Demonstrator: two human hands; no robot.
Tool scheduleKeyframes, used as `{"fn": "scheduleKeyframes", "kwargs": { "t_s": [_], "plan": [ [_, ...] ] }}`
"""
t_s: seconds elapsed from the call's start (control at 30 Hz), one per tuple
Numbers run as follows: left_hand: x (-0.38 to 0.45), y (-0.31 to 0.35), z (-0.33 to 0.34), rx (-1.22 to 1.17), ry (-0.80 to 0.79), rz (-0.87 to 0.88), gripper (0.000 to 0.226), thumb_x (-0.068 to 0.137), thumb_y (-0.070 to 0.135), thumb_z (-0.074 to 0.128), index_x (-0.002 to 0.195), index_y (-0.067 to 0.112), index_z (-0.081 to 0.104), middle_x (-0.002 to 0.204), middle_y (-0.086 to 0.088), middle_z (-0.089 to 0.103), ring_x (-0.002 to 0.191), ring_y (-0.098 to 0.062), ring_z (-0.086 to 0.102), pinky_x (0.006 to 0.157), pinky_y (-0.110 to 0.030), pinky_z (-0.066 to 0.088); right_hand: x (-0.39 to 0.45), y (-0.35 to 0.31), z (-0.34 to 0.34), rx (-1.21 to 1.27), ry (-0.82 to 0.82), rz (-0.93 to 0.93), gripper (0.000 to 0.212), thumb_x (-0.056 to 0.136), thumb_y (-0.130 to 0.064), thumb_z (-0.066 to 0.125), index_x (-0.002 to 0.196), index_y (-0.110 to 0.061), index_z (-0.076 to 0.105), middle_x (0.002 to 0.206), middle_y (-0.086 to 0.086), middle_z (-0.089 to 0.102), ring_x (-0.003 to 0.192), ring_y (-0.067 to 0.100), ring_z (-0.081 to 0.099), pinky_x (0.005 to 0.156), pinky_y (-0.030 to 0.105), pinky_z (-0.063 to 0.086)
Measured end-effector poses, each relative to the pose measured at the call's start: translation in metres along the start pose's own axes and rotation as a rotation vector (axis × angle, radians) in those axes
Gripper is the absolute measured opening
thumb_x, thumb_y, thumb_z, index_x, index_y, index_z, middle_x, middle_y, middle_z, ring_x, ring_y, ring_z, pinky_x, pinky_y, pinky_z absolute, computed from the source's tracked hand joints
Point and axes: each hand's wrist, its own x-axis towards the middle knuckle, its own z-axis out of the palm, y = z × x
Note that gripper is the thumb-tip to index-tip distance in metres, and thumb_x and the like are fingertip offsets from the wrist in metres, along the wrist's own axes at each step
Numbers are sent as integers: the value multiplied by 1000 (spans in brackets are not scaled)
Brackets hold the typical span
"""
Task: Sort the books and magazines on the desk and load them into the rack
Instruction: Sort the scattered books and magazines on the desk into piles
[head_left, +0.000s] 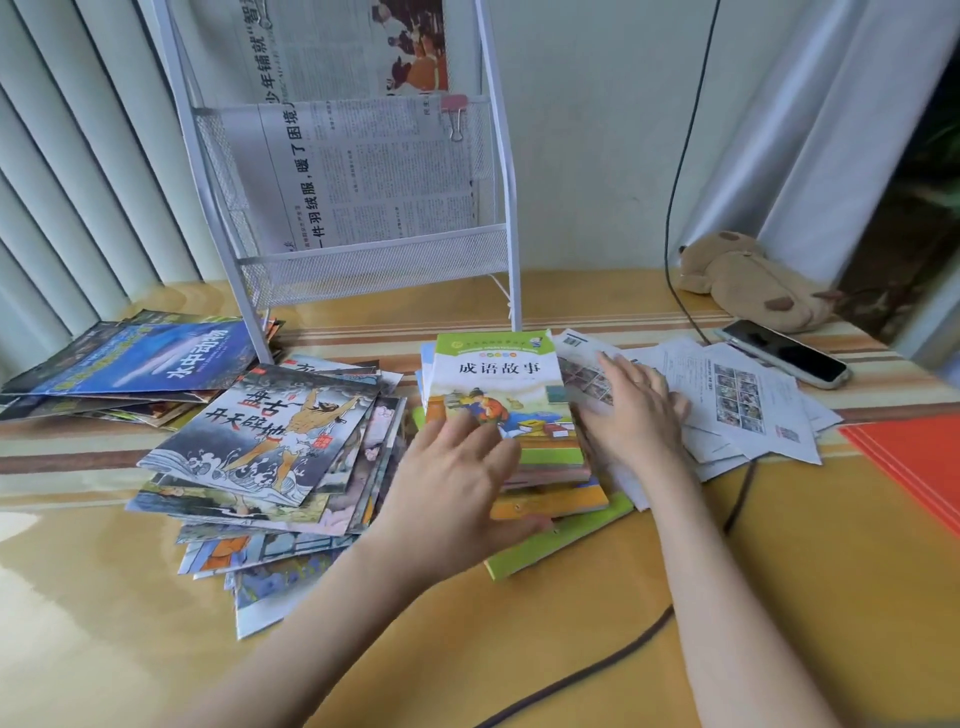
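Both hands are working at the stack of books (511, 415) in the centre of the frame: the left hand (457, 478) is lying with fingers spread and nearly straight on the near left corner of the top cover, its palm overhanging the stack's lower edge, while the right hand (631, 410) is pressing flat, fingers straight and together, against the stack's right side, over the edge of the loose printed sheets (727, 400). Neither hand is curling round anything, so they seem to be squaring the stack rather than lifting it. Left of the stack, a fan of picture magazines (270, 452) is sprawling across the counter (779, 597), and farther toward the left edge a second pile with a blue cover (150, 358) is lying flat. The white mesh rack (374, 260) is standing at the upper middle, holding only newspaper (363, 171) with a pink binder clip (454, 111) on its upper pocket. Judging by this, sorting into heaps is partly done, and loading has hardly begun. At the right a phone (789, 353), a plush toy (748, 280) and an orange folder (914, 462) are resting.
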Motion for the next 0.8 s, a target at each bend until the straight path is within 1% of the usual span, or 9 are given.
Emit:
{"fn": "scheduleKeyframes", "kwargs": {
  "t_s": [0.07, 0.1, 0.2, 0.33, 0.43, 0.5, 0.53, 0.7, 0.8],
  "plan": [
    [10, 18, 18, 51, -205, 52, 82, 60, 84, 44, 109, 20, 61, 112, -1, 63, 107, -30, 56, 96, -46, 42, -1, 10, 0, -168, -264, 104, 81, 86, -63, 44, 151, -35, 5, 160, -5, -2, 146, 28, -9, 110, 62, -2],
    [14, 22, 24, 61, -297, 44, 94, 58, 86, 40, 123, 21, 57, 124, -3, 60, 117, -33, 53, 101, -55, 39, -1, 11, 1, -183, -322, 121, 83, 84, -69, 41, 150, -38, 2, 160, -6, -8, 145, 30, -14, 108, 66, -8],
    [20, 25, 34, 16, -427, 18, 95, 64, 80, 40, 140, 23, 44, 137, -6, 53, 128, -38, 47, 101, -66, 33, 0, 10, -3, -193, -337, 119, 80, 83, -72, 38, 149, -42, 5, 160, -6, -7, 145, 33, -12, 106, 70, -4],
    [18, 23, 31, -7, -433, 35, 82, 67, 66, 41, 137, 23, 44, 137, -11, 53, 126, -41, 48, 96, -67, 37, -4, 8, -12, -257, -395, 128, 68, 88, -69, 33, 147, -44, 10, 160, -1, -3, 144, 39, -3, 105, 72, 5],
    [23, 24, 27, 2, -475, 32, 78, 74, 63, 47, 143, 28, 33, 149, -8, 35, 139, -39, 28, 108, -65, 21, -8, -7, -10, -336, -421, 135, 59, 99, -30, 36, 148, -42, 4, 159, 9, -10, 141, 47, 1, 103, 74, 11],
    [29, 23, 23, 16, -527, 15, 81, 76, 66, 54, 145, 33, 25, 153, -3, 21, 143, -32, 13, 113, -58, 10, -12, -19, -11, -396, -456, 138, 79, 94, -2, 37, 148, -44, -4, 158, 11, -16, 139, 50, 2, 102, 74, 14],
    [33, 23, 20, 24, -533, 20, 82, 74, 68, 56, 143, 34, 27, 152, -2, 21, 142, -30, 14, 113, -55, 12, -14, -22, -12, -422, -463, 126, 84, 92, 3, 36, 147, -45, -6, 158, 10, -17, 139, 51, 4, 102, 73, 17],
    [43, 22, 11, 55, -560, 39, 81, 65, 81, 53, 132, 38, 39, 137, 4, 36, 130, -26, 31, 110, -51, 16, -15, -14, -15, -463, -427, 69, 86, 91, 9, 34, 148, -44, -3, 159, 10, -9, 135, 52, 18, 99, 70, 29],
    [64, 33, 2, 25, -521, 11, 69, 75, 81, 39, 115, 28, 58, 119, -1, 48, 121, -25, 38, 113, -53, 12, -12, -11, -16, -470, -398, 50, 82, 91, -1, 47, 150, -36, 2, 157, 18, 6, 130, 48, 34, 97, 62, 36]
  ]
}}
